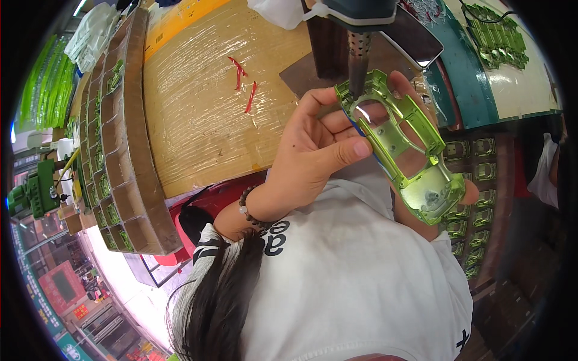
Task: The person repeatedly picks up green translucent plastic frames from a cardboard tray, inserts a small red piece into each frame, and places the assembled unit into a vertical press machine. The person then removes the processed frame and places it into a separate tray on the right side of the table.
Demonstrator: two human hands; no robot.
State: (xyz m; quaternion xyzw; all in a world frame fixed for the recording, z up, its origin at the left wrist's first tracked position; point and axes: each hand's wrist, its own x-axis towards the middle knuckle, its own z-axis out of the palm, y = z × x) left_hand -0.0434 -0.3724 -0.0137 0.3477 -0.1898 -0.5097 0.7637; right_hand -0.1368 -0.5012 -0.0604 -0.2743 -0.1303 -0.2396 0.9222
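The left hand (310, 153) has its grip closed on the left edge of the green translucent plastic frame (394, 141), thumb pressed on the near side; the grip of the right hand (410, 161) is wrapped around the frame from behind, skin showing through the opening and 1 digit projecting past the lower right end. The frame is held tilted in the air in front of the person, its upper end at the perforated metal nozzle (359, 51) of a dark power tool (361, 8); whether the nozzle touches the plastic cannot be told. Should the nozzle be hot, as its vented barrel suggests, dwelling on 1 spot could warp the frame or dull its gloss, and fingers near the upper end could be burned. Unequal pressure from the 2 hands could twist the frame against the nozzle and mark it. A smartphone (415, 41) lies near the nozzle, where stray heat or a knock could damage it. On the film-wrapped counter (198, 120), loose red strips (251, 97) could cling to a part set down there. Long dark hair (226, 295) hangs over the shirt (337, 271); leaning forward could bring it toward the nozzle. Farther left, a compartmented tray (135, 207) holds green parts that a jolt could scratch.
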